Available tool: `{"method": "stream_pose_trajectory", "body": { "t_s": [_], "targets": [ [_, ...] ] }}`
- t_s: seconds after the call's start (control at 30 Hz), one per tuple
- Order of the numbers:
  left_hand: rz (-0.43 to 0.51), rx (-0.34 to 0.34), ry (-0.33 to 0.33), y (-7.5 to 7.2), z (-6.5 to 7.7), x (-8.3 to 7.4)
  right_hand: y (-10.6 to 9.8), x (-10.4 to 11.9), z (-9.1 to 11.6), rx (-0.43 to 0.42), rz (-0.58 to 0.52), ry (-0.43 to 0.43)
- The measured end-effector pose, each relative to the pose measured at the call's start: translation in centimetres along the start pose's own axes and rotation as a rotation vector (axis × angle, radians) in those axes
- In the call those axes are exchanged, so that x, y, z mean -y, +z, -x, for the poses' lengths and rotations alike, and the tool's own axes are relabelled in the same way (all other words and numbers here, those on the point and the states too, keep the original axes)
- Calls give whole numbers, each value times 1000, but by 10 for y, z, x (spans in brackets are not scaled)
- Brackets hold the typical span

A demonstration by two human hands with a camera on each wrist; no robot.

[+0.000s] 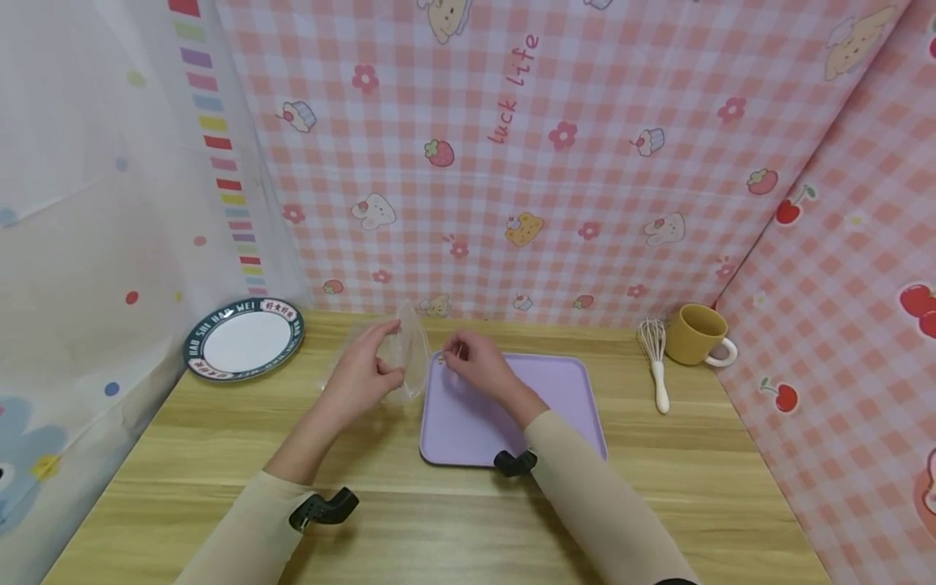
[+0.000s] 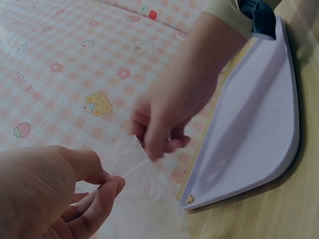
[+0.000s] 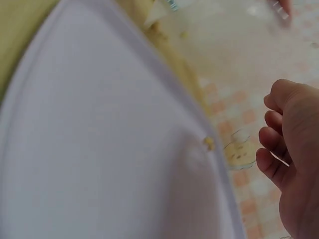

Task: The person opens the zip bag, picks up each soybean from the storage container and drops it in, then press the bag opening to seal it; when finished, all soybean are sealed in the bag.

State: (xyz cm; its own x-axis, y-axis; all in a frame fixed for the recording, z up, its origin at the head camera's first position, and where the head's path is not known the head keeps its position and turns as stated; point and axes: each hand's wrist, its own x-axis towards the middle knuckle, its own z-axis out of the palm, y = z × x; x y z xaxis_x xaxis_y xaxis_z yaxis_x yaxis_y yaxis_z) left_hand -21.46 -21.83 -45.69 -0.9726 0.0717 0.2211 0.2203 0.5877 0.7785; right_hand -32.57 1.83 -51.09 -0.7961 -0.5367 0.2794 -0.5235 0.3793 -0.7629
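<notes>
My left hand (image 1: 363, 370) pinches the edge of a clear plastic bag (image 2: 149, 214) between thumb and fingers. The bag stands just left of a lilac tray (image 1: 512, 439), and small yellowish bits show at its lower part in the right wrist view. Over the tray's far left corner is my right hand (image 1: 478, 366), its fingers curled in with thumb and index tip close together; nothing shows between them. In the left wrist view it overlaps the bag's upper edge. A small yellow-brown piece (image 3: 208, 143) lies in that tray corner.
A round plate (image 1: 244, 341) with a dark patterned rim lies at the far left. Toward the back right are a whisk (image 1: 657, 366) with a cream handle and a mustard mug (image 1: 695, 335) with a white handle. Checked cloth (image 1: 512, 187) hangs behind the wooden table (image 1: 409, 520).
</notes>
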Motion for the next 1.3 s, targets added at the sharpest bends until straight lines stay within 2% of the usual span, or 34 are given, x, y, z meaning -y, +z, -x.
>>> {"method": "stream_pose_trajectory", "body": {
  "t_s": [0.17, 0.3, 0.47, 0.6, 0.9, 1.1, 1.3],
  "targets": [
    [-1, 2, 2, 1, 0, -1, -6, 22, 6, -96, -102, -51],
    [6, 6, -3, 0, 0, -2, -8, 41, 9, -144, -134, -114],
    [14, 16, -11, 1, 0, -4, -5, 59, 9, -159, -95, -274],
    [15, 20, -12, 1, 0, -4, -2, 69, 9, -150, -43, -333],
    [7, 17, -3, 1, 0, -2, 4, 70, 6, -119, 42, -316],
    [3, 19, -8, 1, 0, -5, 1, 70, 8, -115, 43, -276],
    [15, 18, -4, 3, -1, -5, -6, 67, 11, -130, -6, -245]
  ]
}}
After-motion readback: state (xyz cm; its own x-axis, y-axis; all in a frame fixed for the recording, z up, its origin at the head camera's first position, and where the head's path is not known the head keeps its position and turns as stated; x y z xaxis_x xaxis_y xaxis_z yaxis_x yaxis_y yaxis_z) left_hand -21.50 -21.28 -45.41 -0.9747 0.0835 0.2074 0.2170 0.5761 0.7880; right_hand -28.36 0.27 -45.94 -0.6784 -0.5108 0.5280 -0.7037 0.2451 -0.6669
